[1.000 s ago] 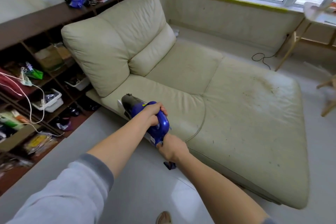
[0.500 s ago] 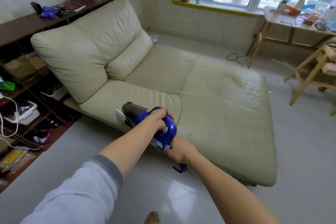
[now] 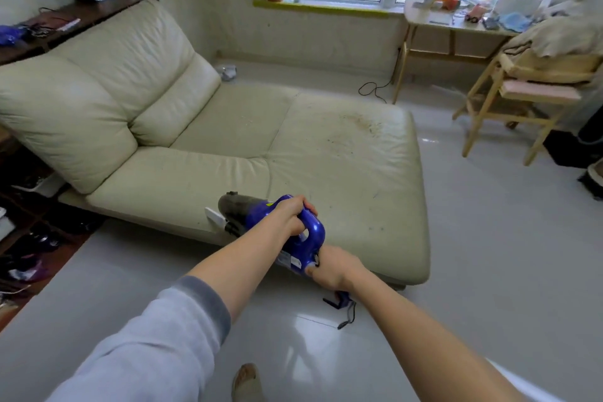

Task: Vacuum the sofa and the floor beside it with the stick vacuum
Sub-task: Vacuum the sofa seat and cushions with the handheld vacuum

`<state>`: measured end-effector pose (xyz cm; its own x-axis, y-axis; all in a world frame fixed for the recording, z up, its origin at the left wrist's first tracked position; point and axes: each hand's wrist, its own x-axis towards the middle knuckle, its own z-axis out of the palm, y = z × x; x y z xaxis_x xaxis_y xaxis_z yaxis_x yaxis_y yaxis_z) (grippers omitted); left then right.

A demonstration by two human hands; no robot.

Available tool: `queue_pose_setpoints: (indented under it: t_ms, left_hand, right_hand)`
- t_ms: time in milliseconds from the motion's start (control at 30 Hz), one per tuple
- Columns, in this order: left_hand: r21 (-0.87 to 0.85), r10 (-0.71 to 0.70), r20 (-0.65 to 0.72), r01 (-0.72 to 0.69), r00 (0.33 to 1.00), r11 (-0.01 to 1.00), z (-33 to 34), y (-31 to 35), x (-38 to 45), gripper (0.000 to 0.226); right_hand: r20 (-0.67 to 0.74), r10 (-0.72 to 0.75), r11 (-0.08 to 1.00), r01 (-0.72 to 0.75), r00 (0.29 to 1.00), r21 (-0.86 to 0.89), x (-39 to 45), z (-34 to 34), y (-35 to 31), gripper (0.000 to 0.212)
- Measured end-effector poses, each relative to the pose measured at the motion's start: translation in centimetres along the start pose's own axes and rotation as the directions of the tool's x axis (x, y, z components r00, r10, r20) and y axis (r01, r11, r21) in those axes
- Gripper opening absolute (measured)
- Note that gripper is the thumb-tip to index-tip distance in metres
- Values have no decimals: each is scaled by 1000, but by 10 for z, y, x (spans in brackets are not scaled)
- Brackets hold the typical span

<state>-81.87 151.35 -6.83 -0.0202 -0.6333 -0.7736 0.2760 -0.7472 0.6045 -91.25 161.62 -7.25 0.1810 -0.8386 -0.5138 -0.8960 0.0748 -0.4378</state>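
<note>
Blue vacuum mid-frame: left hand grips handle, right hand clutches rear; dangling cord could snag sofa edge.

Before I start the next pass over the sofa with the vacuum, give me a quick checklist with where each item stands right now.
1. Grip on the vacuum: left hand wraps the top handle, right hand holds the rear end. Ok.
2. Nozzle on the sofa: the front sits at the cushion's near edge, but the arm hides the contact. Cannot tell.
3. Dirt located: a crumb patch shows on the far seat corner, not yet reached. Ok.
4. Strap hanging below the right hand: loose over the floor, may snag. Not ok.
5. Floor cable near the desk leg: lies off the sofa, away from the path. Ok.
6. Power on: no indicator visible. Cannot tell.
</note>
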Motion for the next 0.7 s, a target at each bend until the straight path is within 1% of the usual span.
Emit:
queue_pose_setpoints:
  t_ms: [67,133,200,267,400,500,633,700]
  left_hand:
    - [66,1,4,-1,1000,998,15,-9,-4,63]
    - [111,1,20,-4,1000,994,32,-20,-9,51]
    - [93,2,39,-5,999,996,48,-29,-13,43]
    - [104,-5,57,-1,998,995,63,-36,-17,41]
    - [22,-32,122,29,992,999,91,-50,-26,41]
    - [-8,-26,156,27,987,1000,105,-54,-29,40]
    - [-106,-20,177,40,984,994,112,-44,-21,36]
    - [-142,-25,176,50,984,989,110,-36,-13,35]
  right_hand:
    - [-7,11,1000,-11,1000,9,-10,-1,15,19]
    - [-16,34,999,-34,999,16,-23,-3,30,19]
    - [-27,51,998,-50,998,25,-34,-7,43,18]
    - [-39,65,998,-64,997,16,-45,-10,55,16]
    - [-76,117,993,-119,990,-19,-62,-17,78,16]
    - [-112,136,989,-141,984,-38,-66,-21,89,16]
    - [-160,122,987,-137,980,-86,-59,-30,92,18]
    - [-161,110,987,-126,981,-96,-49,-35,90,17]
